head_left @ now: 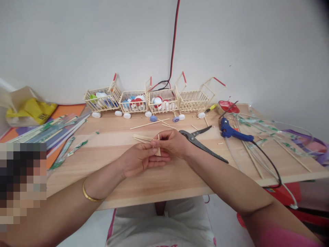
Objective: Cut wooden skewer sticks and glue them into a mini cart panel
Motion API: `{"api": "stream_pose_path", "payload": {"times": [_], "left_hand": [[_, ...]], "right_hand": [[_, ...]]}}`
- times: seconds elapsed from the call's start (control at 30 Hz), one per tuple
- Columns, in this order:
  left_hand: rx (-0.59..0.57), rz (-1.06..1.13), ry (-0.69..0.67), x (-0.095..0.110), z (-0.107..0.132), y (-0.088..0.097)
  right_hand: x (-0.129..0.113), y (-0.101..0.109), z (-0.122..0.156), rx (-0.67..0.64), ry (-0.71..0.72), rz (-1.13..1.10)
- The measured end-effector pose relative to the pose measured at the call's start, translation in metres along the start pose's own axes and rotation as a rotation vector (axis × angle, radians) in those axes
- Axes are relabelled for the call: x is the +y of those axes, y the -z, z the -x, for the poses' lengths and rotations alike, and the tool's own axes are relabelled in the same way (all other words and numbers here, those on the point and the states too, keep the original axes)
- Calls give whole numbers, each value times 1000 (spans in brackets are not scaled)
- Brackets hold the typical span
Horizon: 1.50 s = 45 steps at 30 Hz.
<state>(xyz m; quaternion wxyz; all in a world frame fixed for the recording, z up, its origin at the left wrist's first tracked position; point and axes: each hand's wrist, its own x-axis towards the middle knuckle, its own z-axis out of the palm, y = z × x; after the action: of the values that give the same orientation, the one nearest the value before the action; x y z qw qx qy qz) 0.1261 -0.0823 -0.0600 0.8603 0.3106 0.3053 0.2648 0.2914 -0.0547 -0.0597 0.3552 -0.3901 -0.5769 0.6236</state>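
Note:
Both of my hands meet over the middle of the table, closed around thin wooden sticks [143, 138]. My left hand [140, 156] pinches them from the left, and the longer sticks stick out past its thumb. From the right, my right hand [173, 142] grips a few short sticks [158, 151] set crosswise to the longer ones. Fingers partly hide where the sticks meet. Just right of my right hand lies a pair of dark pliers [194, 139], handles spread. Loose sticks [150, 124] rest on the table beyond my hands.
Several small stick-built carts [163, 103] with bottle-cap wheels stand along the wall, some filled with caps. A blue glue gun [235, 132] lies at right beside a red bowl [228, 107] and a yellow cutter [211, 108]. Packaged sticks [55, 132] and a yellow bag [32, 110] are at left.

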Motion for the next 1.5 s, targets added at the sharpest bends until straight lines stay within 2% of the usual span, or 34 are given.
{"api": "stream_pose_path", "payload": {"times": [0.3, 0.43, 0.5, 0.67, 0.83, 1.0, 1.2, 1.33, 1.5], "left_hand": [[132, 7, -15, -4, -1, -4], [149, 44, -64, -3, -2, -3], [172, 62, -101, -3, -2, -2], [177, 92, -138, -2, -3, 1], [184, 123, -139, -2, -2, 0], [151, 144, -137, -1, 0, -3], [180, 144, -147, -2, 0, -2], [197, 67, -237, -4, -3, 0], [207, -131, -346, -3, -4, 0]], "right_hand": [[9, -4, -1, 7, 13, 61], [5, 2, 1, -65, 1, 230], [3, 5, 3, -48, 71, 386], [-3, 4, 7, 31, 366, 734], [-7, -1, 11, 11, 441, 901], [-6, -2, 11, 29, 401, 859], [-2, -2, 9, 59, 376, 840], [-3, -1, 7, 59, 408, 780], [-6, 4, 5, 86, 449, 575]]}}
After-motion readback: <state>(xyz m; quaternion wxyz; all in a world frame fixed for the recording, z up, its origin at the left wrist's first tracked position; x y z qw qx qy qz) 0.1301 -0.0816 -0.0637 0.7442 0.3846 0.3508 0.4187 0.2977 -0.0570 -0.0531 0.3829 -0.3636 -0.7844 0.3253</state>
